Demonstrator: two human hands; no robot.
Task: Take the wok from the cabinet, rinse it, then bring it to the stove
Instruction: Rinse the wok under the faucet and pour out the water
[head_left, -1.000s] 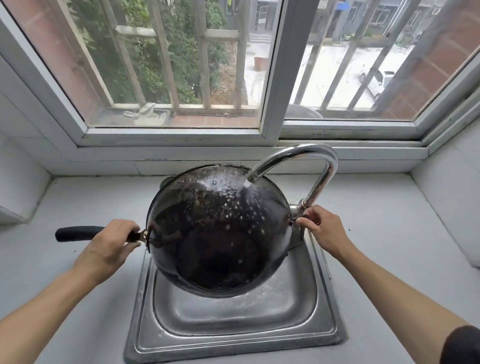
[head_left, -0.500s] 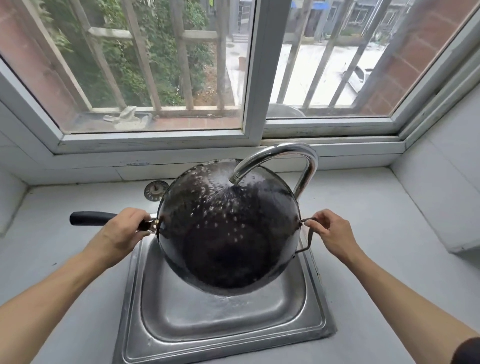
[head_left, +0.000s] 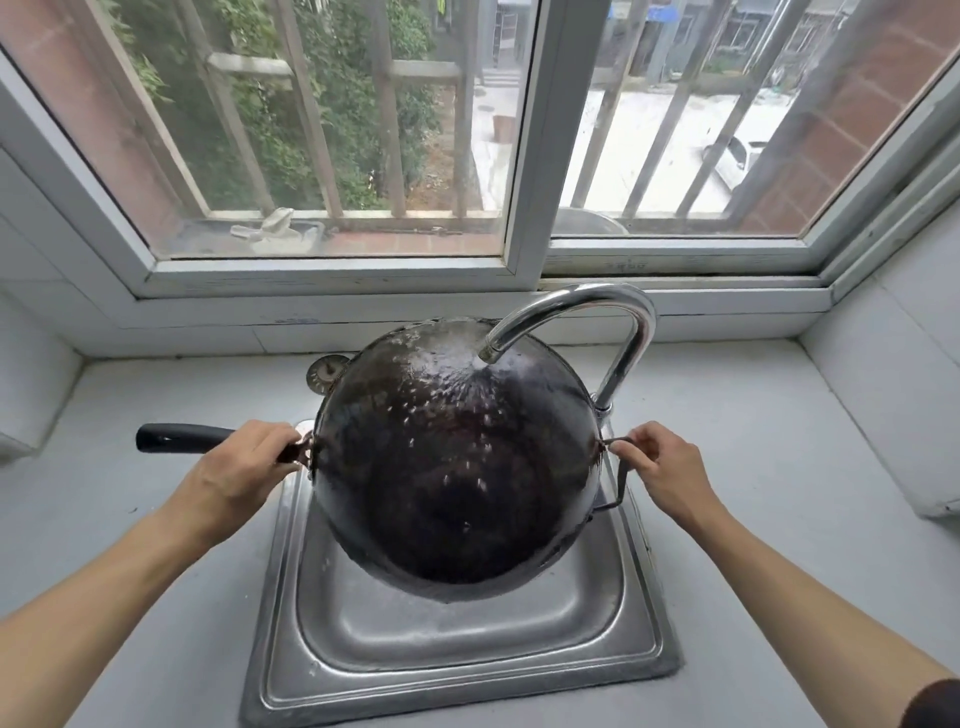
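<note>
Grey countertop is surrounding the steel sink below the barred window. I am holding the black wok tilted over the basin between my 2 hands, water from the curved faucet splashing on it. My left hand is gripping its long handle; my right hand is pinching the wire loop handle.

Between the grips, the wok hides the sink's drain and the faucet's base.
</note>
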